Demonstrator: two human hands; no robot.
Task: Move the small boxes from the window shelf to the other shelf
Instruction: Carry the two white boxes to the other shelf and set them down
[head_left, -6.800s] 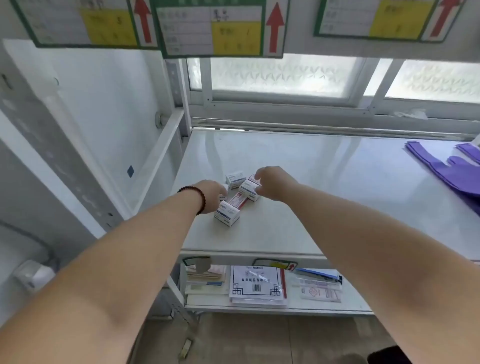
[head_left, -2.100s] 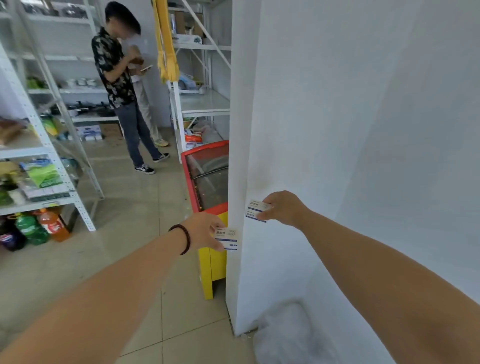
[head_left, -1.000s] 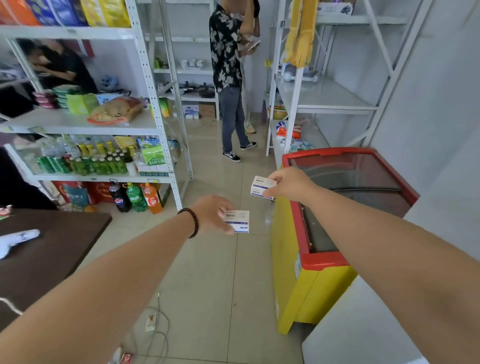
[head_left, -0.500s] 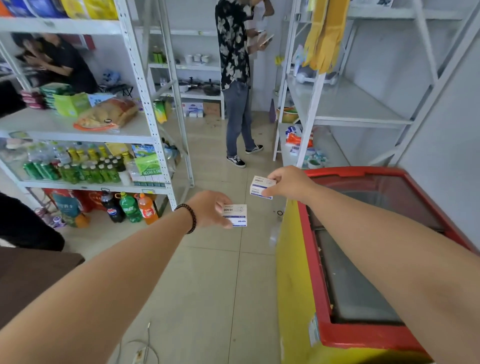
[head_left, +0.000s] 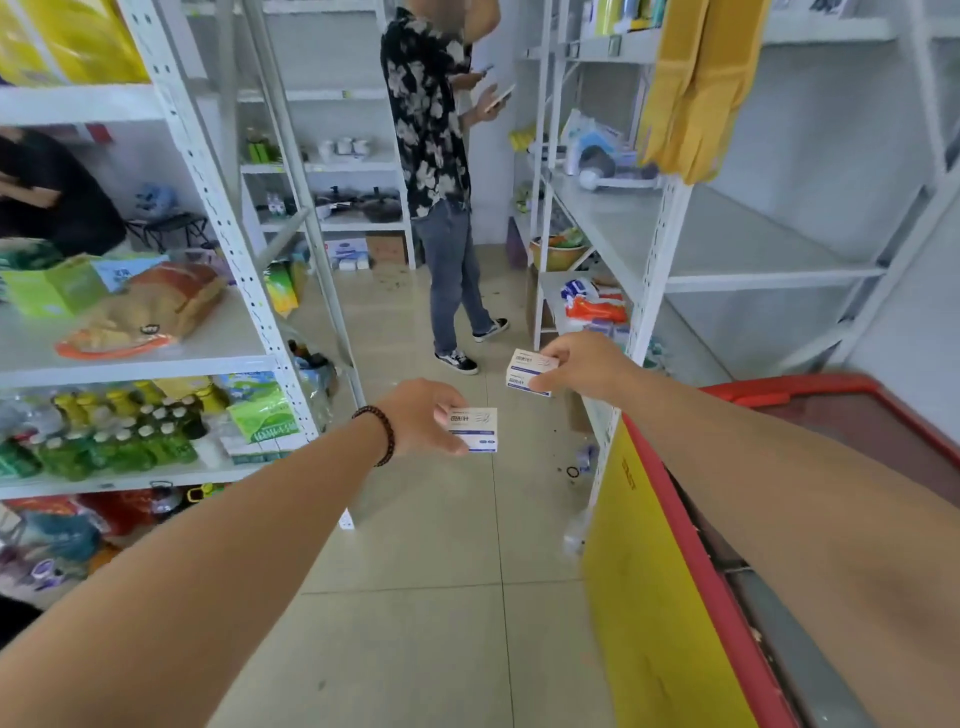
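Observation:
My left hand (head_left: 418, 415), with a dark bead bracelet on its wrist, grips a small white box with blue print (head_left: 477, 430) in front of me over the tiled floor. My right hand (head_left: 584, 366) holds a second small white box (head_left: 524, 370) a little higher and further right. A white metal shelf unit (head_left: 727, 244) stands ahead on the right, its middle board largely bare. The window shelf is out of view.
A red and yellow chest freezer (head_left: 670, 587) is close on my right. A stocked shelf unit (head_left: 208, 358) with bottles and bread lines the left. A person in a flowered shirt (head_left: 436, 156) stands in the aisle ahead, and another person (head_left: 47, 197) sits at the far left.
I have turned away from the window shelf with a box in each hand and moved forward along the aisle. The freezer has slid to my right and the shelves have come nearer.

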